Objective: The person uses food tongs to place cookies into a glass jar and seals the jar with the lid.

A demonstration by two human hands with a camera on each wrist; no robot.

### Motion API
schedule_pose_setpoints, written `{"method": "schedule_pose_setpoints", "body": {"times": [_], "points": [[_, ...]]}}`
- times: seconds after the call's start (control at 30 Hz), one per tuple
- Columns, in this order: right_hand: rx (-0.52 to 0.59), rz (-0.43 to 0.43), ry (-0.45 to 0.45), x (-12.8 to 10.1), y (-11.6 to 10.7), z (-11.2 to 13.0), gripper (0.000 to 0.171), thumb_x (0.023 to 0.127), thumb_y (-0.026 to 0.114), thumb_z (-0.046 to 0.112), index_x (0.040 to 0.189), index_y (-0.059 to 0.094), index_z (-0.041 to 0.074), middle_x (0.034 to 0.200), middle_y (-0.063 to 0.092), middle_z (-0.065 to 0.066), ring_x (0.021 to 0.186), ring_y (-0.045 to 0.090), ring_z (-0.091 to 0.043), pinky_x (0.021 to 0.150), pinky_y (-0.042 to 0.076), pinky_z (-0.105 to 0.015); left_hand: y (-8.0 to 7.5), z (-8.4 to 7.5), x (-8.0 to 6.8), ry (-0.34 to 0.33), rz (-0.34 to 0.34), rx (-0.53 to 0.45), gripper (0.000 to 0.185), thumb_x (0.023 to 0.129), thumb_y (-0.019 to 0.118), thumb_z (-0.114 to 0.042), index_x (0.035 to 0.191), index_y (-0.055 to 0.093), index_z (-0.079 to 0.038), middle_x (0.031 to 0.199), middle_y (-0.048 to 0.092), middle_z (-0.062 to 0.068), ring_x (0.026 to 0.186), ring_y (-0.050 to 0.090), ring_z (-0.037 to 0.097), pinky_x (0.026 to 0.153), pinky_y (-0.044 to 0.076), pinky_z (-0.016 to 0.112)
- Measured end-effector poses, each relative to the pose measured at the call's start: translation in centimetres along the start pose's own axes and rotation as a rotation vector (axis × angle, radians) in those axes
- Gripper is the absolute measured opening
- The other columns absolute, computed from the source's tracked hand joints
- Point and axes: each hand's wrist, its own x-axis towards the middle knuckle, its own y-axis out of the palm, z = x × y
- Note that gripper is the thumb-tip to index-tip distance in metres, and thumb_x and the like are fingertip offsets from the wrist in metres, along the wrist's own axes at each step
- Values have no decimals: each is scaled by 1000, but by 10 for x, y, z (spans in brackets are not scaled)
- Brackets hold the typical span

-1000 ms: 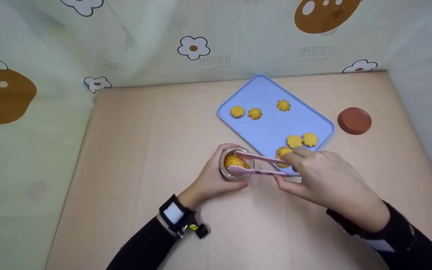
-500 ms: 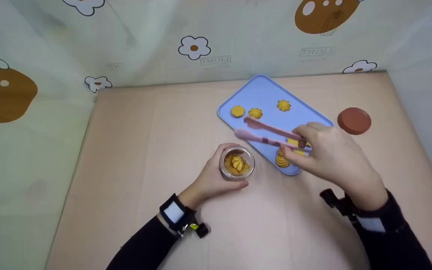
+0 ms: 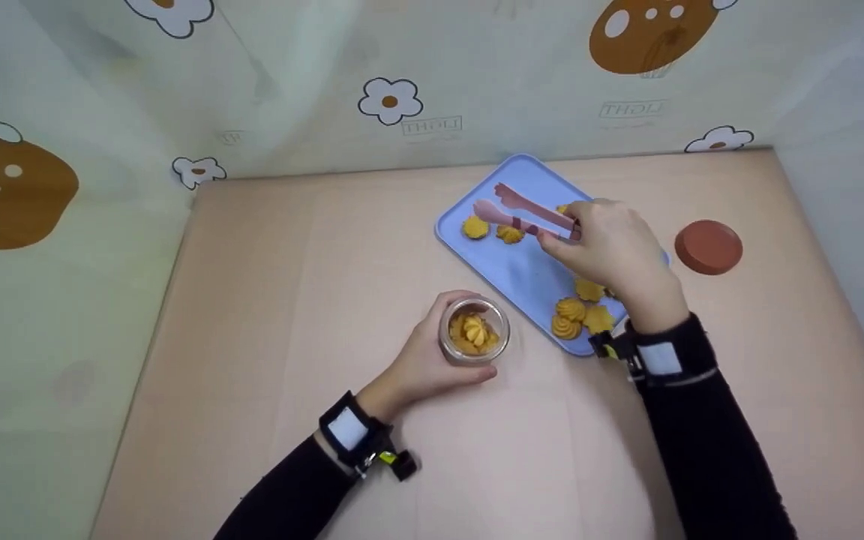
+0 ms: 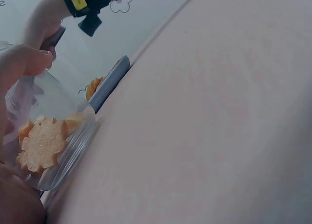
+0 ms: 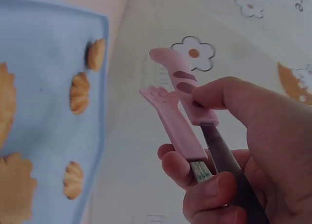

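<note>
My left hand (image 3: 432,356) grips a clear jar (image 3: 505,341) that stands upright on the table. Yellow flower-shaped cookies (image 3: 475,328) lie inside it; the left wrist view shows one cookie (image 4: 43,145) flat against the jar's wall. Pink-tipped tongs (image 5: 178,119) with paw-shaped ends are pinched between the thumb and fingers of my right hand (image 3: 616,244). Their tips are apart with nothing between them, over the far left part of the blue tray (image 3: 529,274). Close by the tips are two cookies (image 3: 475,227); another is partly hidden behind the tongs and hand.
Several more cookies (image 3: 571,309) sit grouped at the tray's near corner. A round reddish-brown lid (image 3: 709,247) lies on the table right of the tray. Behind the table hangs a pale patterned curtain (image 3: 289,97).
My right hand has lifted the tongs out of the jar, leaving a cookie inside, and carried them away over the far part of the tray. The left hand and jar have stayed put.
</note>
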Motion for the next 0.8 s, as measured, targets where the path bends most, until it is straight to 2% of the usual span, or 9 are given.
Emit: {"method": "schedule_pose_setpoints", "body": {"times": [0.17, 0.3, 0.4, 0.57, 0.8], "points": [[22, 10, 25, 12, 20, -4, 42, 99, 75, 44, 98, 70, 2, 74, 58, -9, 66, 53, -26, 58, 37, -37, 0, 1, 0, 2, 0, -1, 96, 76, 102, -21, 154, 46, -15, 146, 64, 5, 139, 58, 22, 124, 39, 45], [55, -2, 52, 14, 32, -6, 43, 99, 75, 43, 101, 70, 1, 75, 57, -10, 67, 54, -26, 57, 37, -37, 0, 0, 0, 5, 0, 6, 95, 76, 101, -22, 153, 46, -15, 147, 65, 10, 138, 59, 25, 123, 40, 46], [70, 2, 62, 13, 38, -6, 45, 99, 74, 44, 104, 71, -1, 77, 58, -10, 67, 54, -26, 58, 39, -38, 1, 0, 0, 10, 0, 5, 96, 76, 101, -22, 154, 46, -16, 147, 65, 6, 138, 59, 24, 123, 40, 45], [77, 29, 67, 12, 43, -4, 44, 99, 74, 44, 100, 70, 0, 76, 57, -9, 65, 53, -25, 57, 39, -38, 3, 0, -1, 8, 8, 2, 97, 75, 102, -21, 154, 46, -16, 146, 64, -1, 139, 58, 20, 124, 40, 44], [98, 24, 86, 15, 49, -2, 46, 99, 74, 44, 104, 72, -1, 75, 57, -9, 64, 53, -25, 56, 39, -37, 0, 0, 0, 25, 2, 5, 98, 74, 102, -20, 154, 46, -15, 146, 64, 1, 138, 58, 19, 124, 40, 44]]}}
